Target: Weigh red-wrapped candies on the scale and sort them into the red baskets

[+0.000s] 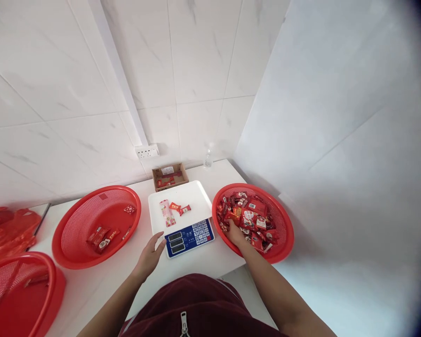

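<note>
My right hand [235,234] reaches into the right-hand red plastic basket [287,234], which holds many red snack packets [248,218]. Its fingertips, partly hidden, close on an orange-red packet [233,216] near the basket's left side. My left hand [150,255] is open beside the front left corner of a digital weighing scale [190,238], fingers apart and holding nothing. On the scale's white tray [192,192] lie a pink-and-white long wrapper [167,213], a small orange-red packet [174,206] and a small red wrapped sweet [185,210].
A second red basket [73,220] with several packets stands left of the scale. Another red basket [56,299] sits at lower left, near red plastic bags [10,231]. Behind the scale are a small cardboard box [181,169] and a clear bottle [208,159]. Walls bound the back and right.
</note>
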The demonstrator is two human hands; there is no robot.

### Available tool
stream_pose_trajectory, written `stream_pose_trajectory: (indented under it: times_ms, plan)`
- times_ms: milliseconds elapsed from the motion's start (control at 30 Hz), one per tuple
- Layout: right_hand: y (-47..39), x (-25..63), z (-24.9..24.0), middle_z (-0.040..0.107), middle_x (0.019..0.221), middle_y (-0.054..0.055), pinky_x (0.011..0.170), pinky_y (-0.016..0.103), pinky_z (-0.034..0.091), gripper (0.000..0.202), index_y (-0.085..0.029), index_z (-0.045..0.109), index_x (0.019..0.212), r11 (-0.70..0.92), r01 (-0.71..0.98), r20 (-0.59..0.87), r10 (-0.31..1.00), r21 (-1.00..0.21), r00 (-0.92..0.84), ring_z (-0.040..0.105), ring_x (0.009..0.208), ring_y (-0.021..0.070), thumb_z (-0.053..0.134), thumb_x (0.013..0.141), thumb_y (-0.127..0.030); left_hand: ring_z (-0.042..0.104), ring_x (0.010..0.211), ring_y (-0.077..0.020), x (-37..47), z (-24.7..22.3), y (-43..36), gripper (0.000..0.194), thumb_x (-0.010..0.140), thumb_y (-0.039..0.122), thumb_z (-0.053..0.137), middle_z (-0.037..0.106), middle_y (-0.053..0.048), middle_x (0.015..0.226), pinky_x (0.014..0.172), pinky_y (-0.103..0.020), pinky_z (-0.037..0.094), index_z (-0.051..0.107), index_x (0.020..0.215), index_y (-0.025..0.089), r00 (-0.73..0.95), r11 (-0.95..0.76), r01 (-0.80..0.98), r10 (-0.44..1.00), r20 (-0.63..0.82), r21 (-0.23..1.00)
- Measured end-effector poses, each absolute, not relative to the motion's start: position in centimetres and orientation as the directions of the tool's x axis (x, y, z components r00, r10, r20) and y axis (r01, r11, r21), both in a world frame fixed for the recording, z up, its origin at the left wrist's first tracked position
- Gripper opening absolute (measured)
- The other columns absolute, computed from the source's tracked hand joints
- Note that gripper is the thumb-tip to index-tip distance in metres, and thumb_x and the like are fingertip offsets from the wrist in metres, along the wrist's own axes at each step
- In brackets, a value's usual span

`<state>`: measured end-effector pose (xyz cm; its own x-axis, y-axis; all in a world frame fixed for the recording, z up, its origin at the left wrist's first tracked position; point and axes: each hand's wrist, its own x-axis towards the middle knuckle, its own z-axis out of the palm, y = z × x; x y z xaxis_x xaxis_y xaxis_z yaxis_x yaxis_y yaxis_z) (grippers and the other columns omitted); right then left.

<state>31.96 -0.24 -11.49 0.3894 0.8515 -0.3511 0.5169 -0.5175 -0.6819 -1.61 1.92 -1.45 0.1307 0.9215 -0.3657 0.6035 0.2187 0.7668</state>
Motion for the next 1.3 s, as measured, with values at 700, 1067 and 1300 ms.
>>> stream_pose_trajectory:
  times_ms: [700,1067,1300]
  plan:
    - [5.0,32.9,-10.8,0.036,0.144,0.018,0.102,0.042,0.03,0.08,-0.018,0.028,0.143,-0.446,0.734,-0.235,0.895,-0.512,0.38,0.042,0.126,0.0319,0.064,0.071,-0.024,0.053,0.119,-0.0253,-1.8,0.8,0.8,0.046,0.076,0.048,0.051,0.06,-0.009,0.127,0.103,-0.04,0.037,0.059,0.112,0.021,0.128,0.243,0.541,0.922,-0.365,0.805]
    - [4.7,34.4,-10.3,0.067,0.109,0.011,0.084,0.033,0.041,0.05,-0.021,0.052,0.124,-0.414,0.71,-0.305,0.909,-0.57,0.285,0.061,0.1,0.0256,0.057,0.075,-0.02,0.05,0.123,-0.0258,-2.8,0.1,0.3,0.048,0.075,0.051,0.05,0.061,-0.01,0.125,0.101,-0.039,0.039,0.06,0.112,0.022,0.096,0.288,0.551,0.91,-0.403,0.783]
    - [5.5,33.1,-10.0,0.071,0.092,0.008,0.08,0.031,0.041,0.02,-0.023,0.066,0.092,-0.439,0.635,-0.266,0.897,-0.636,0.353,0.063,0.091,0.0243,0.061,0.073,-0.027,0.054,0.118,-0.0267,-2.3,0.3,0.7,0.049,0.074,0.051,0.053,0.062,-0.012,0.123,0.098,-0.04,0.041,0.061,0.112,0.021,0.125,0.285,0.54,0.903,-0.411,0.792]
